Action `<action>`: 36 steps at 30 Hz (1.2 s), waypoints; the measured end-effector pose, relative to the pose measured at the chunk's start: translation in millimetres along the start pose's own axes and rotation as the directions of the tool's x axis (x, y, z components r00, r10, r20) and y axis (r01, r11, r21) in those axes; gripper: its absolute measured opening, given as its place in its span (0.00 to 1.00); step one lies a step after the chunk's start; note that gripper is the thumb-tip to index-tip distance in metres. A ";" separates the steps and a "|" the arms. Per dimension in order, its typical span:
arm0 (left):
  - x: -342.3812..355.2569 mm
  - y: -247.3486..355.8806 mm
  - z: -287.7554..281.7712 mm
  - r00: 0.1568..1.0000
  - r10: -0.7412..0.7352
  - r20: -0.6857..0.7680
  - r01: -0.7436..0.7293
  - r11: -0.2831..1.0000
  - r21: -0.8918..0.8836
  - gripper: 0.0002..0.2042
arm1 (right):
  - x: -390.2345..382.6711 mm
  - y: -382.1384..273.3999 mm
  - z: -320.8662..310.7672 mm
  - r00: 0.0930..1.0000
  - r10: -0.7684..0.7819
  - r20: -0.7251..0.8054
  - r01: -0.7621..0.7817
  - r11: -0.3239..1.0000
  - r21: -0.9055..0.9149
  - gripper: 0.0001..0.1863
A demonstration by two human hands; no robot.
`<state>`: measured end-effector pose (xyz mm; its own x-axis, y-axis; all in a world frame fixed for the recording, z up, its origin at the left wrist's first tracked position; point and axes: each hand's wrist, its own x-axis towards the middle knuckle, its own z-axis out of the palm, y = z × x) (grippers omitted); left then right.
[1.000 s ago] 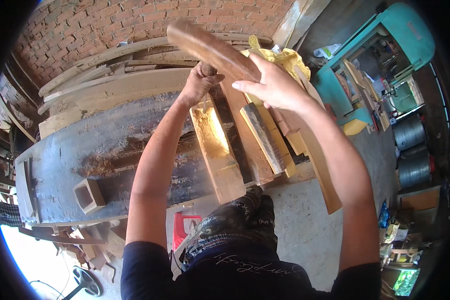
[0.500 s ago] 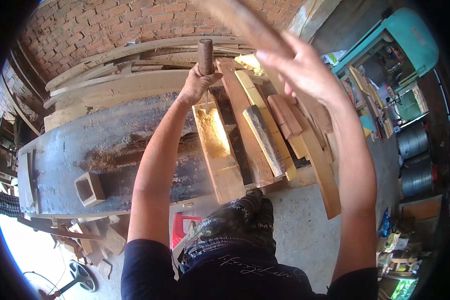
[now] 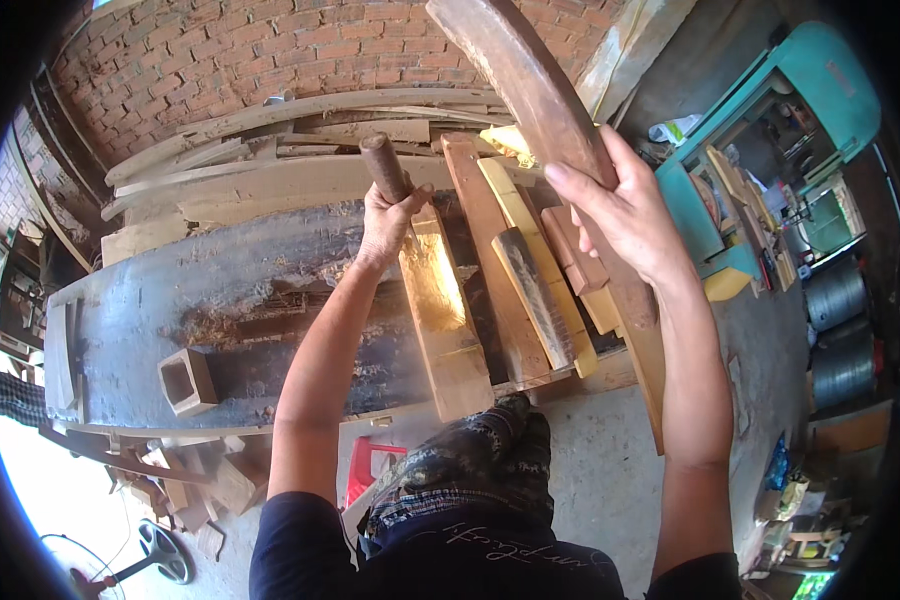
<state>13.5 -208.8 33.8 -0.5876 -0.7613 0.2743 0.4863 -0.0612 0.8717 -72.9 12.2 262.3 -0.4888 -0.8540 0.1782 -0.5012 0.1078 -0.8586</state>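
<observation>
My left hand (image 3: 388,228) is wrapped round the brown wooden handle of a chisel (image 3: 384,164), which leans over the far end of a pale wooden block (image 3: 455,365). A rough, bright yellow hollow (image 3: 436,285) is cut into that block's top; my hand hides the chisel's blade. Raised to the right, my right hand (image 3: 625,212) grips a long, curved wooden club (image 3: 540,90). Below the club lie a reddish-brown block (image 3: 573,250), a dark-faced wood strip (image 3: 532,300) and a long brown board (image 3: 500,300).
The dark, worn slab (image 3: 130,320) serves as the bench, with a hollow square wooden block (image 3: 187,382) on it. Curved planks (image 3: 300,108) are stacked by the brick wall. A red plastic stool (image 3: 362,470) stands near my legs. At right is a teal machine (image 3: 830,90).
The club in my right hand has swung more upright and now shows clearly. My left hand has shifted slightly, and the chisel handle now tilts to the left.
</observation>
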 end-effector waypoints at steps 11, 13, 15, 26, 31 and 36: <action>-10.4 15.1 19.1 0.998 0.060 -0.027 -0.053 0.976 0.210 0.12 | -33.1 23.1 17.4 1.000 -0.013 0.001 0.013 0.999 0.045 0.24; -12.6 14.8 21.0 0.998 0.063 -0.026 -0.057 0.975 0.213 0.12 | -33.1 18.2 16.8 1.000 -0.021 -0.009 0.021 1.000 0.001 0.24; -14.0 14.8 19.8 0.997 0.070 -0.030 -0.061 0.973 0.221 0.12 | -28.9 7.1 14.7 0.998 -0.056 0.004 0.055 0.998 0.011 0.24; -10.4 12.4 21.2 0.995 0.096 0.006 -0.095 0.971 0.222 0.11 | -11.9 -48.8 18.3 0.960 -0.281 -0.010 0.281 0.959 -0.026 0.22; -15.6 9.6 22.9 0.995 0.094 -0.027 -0.087 0.978 0.189 0.10 | -2.7 -57.0 17.9 0.946 -0.322 -0.033 0.322 0.947 -0.006 0.23; -15.0 15.2 22.3 0.997 0.071 0.030 -0.075 0.980 0.184 0.10 | -1.1 -44.4 21.3 0.951 -0.310 0.001 0.310 0.951 -0.010 0.23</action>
<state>15.3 -183.9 51.9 -0.5706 -0.7440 0.3476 0.4019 0.1161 0.9083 -34.8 -2.5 290.0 -0.3090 -0.8459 0.4347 -0.6352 -0.1566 -0.7563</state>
